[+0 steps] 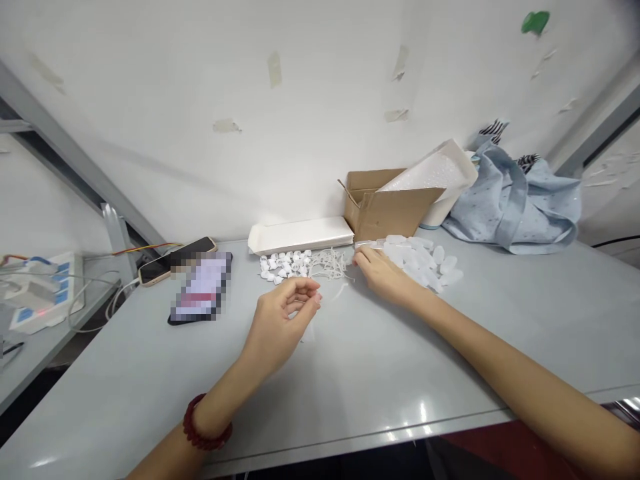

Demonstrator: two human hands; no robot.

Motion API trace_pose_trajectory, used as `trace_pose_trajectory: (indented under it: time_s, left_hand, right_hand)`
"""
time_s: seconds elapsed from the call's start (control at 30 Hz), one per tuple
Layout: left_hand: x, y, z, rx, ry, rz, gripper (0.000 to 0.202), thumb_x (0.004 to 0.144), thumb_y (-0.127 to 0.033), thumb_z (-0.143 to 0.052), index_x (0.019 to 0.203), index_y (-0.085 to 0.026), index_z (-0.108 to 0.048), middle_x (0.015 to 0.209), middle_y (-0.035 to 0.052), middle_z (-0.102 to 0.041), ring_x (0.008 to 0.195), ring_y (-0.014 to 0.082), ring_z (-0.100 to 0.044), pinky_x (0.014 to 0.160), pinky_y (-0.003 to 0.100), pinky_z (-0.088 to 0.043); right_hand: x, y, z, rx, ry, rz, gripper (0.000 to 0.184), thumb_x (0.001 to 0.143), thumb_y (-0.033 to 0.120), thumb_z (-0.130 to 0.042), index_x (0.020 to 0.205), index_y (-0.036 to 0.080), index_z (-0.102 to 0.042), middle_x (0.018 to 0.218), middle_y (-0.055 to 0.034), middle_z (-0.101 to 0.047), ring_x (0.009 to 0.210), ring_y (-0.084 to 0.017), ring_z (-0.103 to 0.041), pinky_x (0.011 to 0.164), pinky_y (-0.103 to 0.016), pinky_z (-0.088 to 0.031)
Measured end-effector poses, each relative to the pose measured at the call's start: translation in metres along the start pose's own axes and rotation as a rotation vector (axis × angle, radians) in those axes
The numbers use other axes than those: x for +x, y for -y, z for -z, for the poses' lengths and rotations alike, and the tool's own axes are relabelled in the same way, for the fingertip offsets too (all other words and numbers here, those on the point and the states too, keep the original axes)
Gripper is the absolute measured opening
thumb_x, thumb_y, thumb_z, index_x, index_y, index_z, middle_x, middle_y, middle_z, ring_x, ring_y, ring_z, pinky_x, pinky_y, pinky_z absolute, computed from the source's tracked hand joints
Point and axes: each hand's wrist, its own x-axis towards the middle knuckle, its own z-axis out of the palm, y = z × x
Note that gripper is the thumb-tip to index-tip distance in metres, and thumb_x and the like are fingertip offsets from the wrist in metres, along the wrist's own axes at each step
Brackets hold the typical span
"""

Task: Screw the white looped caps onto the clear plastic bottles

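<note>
My left hand [280, 323], a dark red beaded bracelet [203, 427] on its wrist, is held over the table with fingers curled and thumb tip close to the fingertips. Whatever is pinched there is too small to make out. A small pale piece shows on the table just below it. My right hand [381, 272] reaches down to the left edge of a pile of translucent oval pieces [423, 260], its fingers bent together and their tips partly hidden. Between the hands lie thin whitish strips [330, 263]. Small white caps [283, 263] are spread left of them.
Behind the small parts lies a long white tray-like box [303, 235]. An open cardboard box [400, 210] holds a white bubble-wrap package [430, 170]. A light blue bag [515, 200] rests at right. Two phones [177, 260] and a power strip [47, 293] with cables are at left.
</note>
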Motion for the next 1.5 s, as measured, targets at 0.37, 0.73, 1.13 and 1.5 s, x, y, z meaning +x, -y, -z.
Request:
trace_pose_trajectory:
  time_s: [0.37, 0.73, 1.13, 1.5]
  left_hand:
    - [-0.002, -0.009, 0.0, -0.121, -0.096, 0.034, 0.023, 0.075, -0.029, -0.068, 0.093, -0.015, -0.064, 0.079, 0.0019, -0.064, 0.073, 0.0154, -0.065, 0.071, 0.029, -0.057]
    - [0.002, -0.004, 0.002, -0.193, -0.025, 0.194, 0.017, 0.073, -0.028, -0.069, 0.085, -0.015, -0.07, 0.074, 0.0027, -0.071, 0.072, 0.0181, -0.069, 0.076, 0.033, -0.056]
    - [0.006, 0.004, 0.001, -0.383, -0.044, 0.194, 0.018, 0.071, -0.028, -0.075, 0.081, -0.015, -0.069, 0.075, 0.0007, -0.071, 0.075, 0.0166, -0.07, 0.079, 0.031, -0.056]
    - [0.001, 0.0, -0.003, -0.359, -0.011, 0.219, 0.019, 0.07, -0.03, -0.075, 0.083, -0.016, -0.072, 0.078, 0.0029, -0.073, 0.074, 0.0169, -0.068, 0.078, 0.031, -0.056]
  right_hand:
    - [-0.004, -0.007, -0.003, 0.136, 0.009, -0.06, 0.052, 0.076, -0.009, -0.036, 0.117, 0.012, -0.059, 0.108, -0.0137, -0.066, 0.106, -0.025, -0.058, 0.103, -0.053, -0.031]
    - [-0.004, -0.016, -0.004, 0.148, 0.001, 0.056, 0.045, 0.077, -0.008, -0.039, 0.109, 0.009, -0.065, 0.094, -0.0127, -0.067, 0.094, -0.025, -0.054, 0.08, -0.034, -0.045]
    - [-0.013, 0.034, 0.034, 0.358, -0.362, 0.182, 0.026, 0.092, 0.011, -0.047, 0.118, 0.013, -0.054, 0.103, -0.0133, -0.069, 0.09, -0.022, -0.064, 0.078, -0.037, -0.052]
    - [-0.019, 0.06, 0.043, 0.53, -0.332, 0.264, 0.023, 0.093, 0.014, -0.047, 0.115, 0.015, -0.054, 0.097, -0.0108, -0.07, 0.089, -0.021, -0.066, 0.076, -0.037, -0.056]
